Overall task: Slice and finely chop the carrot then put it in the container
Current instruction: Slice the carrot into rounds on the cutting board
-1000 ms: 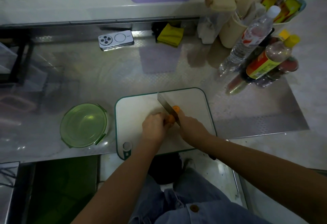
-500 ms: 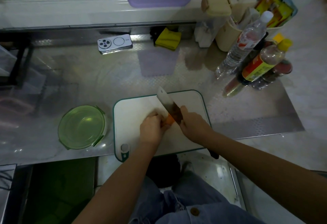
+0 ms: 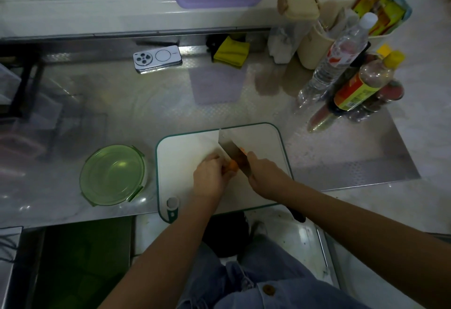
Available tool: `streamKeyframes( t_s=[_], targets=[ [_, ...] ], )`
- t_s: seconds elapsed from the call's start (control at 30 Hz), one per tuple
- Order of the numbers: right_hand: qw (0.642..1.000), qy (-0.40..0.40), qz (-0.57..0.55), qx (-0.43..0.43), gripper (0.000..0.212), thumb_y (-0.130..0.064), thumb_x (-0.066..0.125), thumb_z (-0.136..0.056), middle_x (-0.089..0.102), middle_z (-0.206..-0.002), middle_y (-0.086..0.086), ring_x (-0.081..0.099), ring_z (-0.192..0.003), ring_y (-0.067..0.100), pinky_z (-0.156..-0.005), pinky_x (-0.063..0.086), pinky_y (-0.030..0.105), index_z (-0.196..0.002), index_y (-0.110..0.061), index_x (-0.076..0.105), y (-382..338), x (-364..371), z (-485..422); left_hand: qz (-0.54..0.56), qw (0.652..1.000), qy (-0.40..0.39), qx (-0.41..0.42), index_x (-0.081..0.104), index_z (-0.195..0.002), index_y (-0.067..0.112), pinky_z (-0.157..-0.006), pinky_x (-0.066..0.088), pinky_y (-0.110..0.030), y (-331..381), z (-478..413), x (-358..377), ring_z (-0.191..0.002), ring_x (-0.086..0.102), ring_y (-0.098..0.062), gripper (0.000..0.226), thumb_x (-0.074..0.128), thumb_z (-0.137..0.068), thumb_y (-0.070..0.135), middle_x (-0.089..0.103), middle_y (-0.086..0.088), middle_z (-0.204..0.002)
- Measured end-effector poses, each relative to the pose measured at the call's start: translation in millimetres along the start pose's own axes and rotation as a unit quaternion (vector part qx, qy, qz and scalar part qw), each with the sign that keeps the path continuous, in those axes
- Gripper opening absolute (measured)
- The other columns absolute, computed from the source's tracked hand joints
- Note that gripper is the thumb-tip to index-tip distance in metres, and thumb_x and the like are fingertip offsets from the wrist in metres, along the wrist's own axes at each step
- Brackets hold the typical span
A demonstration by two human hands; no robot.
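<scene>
- The steel worktop (image 3: 122,113) is carrying everything, with bottles (image 3: 361,89) crowding its back right corner and a phone (image 3: 157,59) lying near its back edge.
- The white cutting board (image 3: 185,152) is lying at the worktop's front edge.
- The green container (image 3: 112,175) is sitting just left of the board, near the front edge.
- The knife (image 3: 230,148) is slanting over the board's middle, its blade touching the carrot (image 3: 233,166).
- The right hand (image 3: 266,177) is gripping the knife, fingers curled round its handle.
- The left hand (image 3: 211,178) is holding the carrot down, fingers curled over it.
- The carrot is lying at the board's middle between both hands, mostly hidden.
</scene>
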State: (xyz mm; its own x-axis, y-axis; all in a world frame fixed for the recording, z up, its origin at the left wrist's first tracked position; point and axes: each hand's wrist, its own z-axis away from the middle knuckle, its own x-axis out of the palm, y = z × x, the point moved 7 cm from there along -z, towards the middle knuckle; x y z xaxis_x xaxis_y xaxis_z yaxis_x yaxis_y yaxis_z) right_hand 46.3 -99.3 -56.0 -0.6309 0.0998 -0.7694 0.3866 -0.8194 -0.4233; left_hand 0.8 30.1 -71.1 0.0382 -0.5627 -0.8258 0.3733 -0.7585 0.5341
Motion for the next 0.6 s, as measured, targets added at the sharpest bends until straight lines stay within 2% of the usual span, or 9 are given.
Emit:
streamKeyframes(
  t_s=[0.17, 0.27, 0.37, 0.43, 0.5, 0.6],
  targets=[
    [0.999, 0.037, -0.038, 0.0, 0.054, -0.013, 0.041, -0.095, 0.06, -0.095, 0.016, 0.057, -0.079, 0.032, -0.063, 0.039, 0.034, -0.145, -0.011, 0.02, -4.7, 11.9, -8.2, -0.011, 1.0, -0.001, -0.003, 0.069, -0.089, 0.016, -0.065, 0.04, -0.03, -0.6, -0.5, 1.0, -0.084, 0.058, -0.024, 0.02, 0.07, -0.08, 0.035, 0.06, -0.001, -0.094],
    [0.998, 0.049, -0.038, 0.002, 0.053, -0.017, 0.038, -0.098, 0.061, -0.096, 0.016, 0.059, -0.083, 0.034, -0.067, 0.042, 0.037, -0.146, -0.012, 0.019, -6.9, 15.7, -8.5, -0.009, 1.0, -0.004, -0.004, 0.068, -0.086, 0.018, -0.065, 0.04, -0.031, -0.8, -1.4, 1.2, -0.083, 0.058, -0.023, 0.019, 0.07, -0.079, 0.035, 0.059, 0.0, -0.093],
    [0.998, 0.054, -0.023, -0.004, 0.057, -0.013, 0.041, -0.095, 0.061, -0.094, 0.017, 0.059, -0.081, 0.036, -0.066, 0.044, 0.038, -0.148, -0.012, 0.018, -3.7, 11.8, -11.3, -0.017, 1.0, -0.004, -0.001, 0.066, -0.087, 0.017, -0.063, 0.038, -0.03, -1.5, -1.9, 1.5, -0.082, 0.057, -0.023, 0.021, 0.07, -0.08, 0.036, 0.059, -0.001, -0.092],
    [0.997, 0.063, -0.026, -0.02, 0.049, -0.012, 0.042, -0.094, 0.06, -0.089, 0.016, 0.059, -0.077, 0.036, -0.061, 0.04, 0.035, -0.141, -0.01, 0.028, -3.7, 6.1, -10.9, -0.019, 1.0, 0.0, 0.0, 0.062, -0.086, 0.015, -0.062, 0.036, -0.03, -2.1, -1.4, 1.5, -0.081, 0.057, -0.023, 0.023, 0.069, -0.08, 0.036, 0.059, -0.002, -0.09],
    [0.996, 0.081, -0.039, -0.029, 0.03, -0.011, 0.044, -0.094, 0.055, -0.078, 0.009, 0.056, -0.068, 0.032, -0.056, 0.037, 0.032, -0.123, -0.007, 0.038, -4.7, -3.1, -8.4, -0.008, 1.0, 0.003, 0.002, 0.06, -0.083, 0.015, -0.063, 0.039, -0.032, -1.8, -0.5, 1.3, -0.078, 0.056, -0.023, 0.024, 0.069, -0.08, 0.036, 0.059, -0.002, -0.088],
    [0.994, 0.093, -0.033, -0.036, 0.022, -0.011, 0.044, -0.094, 0.046, -0.069, -0.001, 0.047, -0.057, 0.021, -0.052, 0.034, 0.03, -0.115, -0.007, 0.038, -8.3, -13.8, -4.5, 0.002, 1.0, 0.0, -0.001, 0.06, -0.081, 0.014, -0.064, 0.043, -0.034, -0.6, 0.2, 0.3, -0.077, 0.056, -0.023, 0.026, 0.07, -0.08, 0.038, 0.059, -0.003, -0.088]
  ],
)
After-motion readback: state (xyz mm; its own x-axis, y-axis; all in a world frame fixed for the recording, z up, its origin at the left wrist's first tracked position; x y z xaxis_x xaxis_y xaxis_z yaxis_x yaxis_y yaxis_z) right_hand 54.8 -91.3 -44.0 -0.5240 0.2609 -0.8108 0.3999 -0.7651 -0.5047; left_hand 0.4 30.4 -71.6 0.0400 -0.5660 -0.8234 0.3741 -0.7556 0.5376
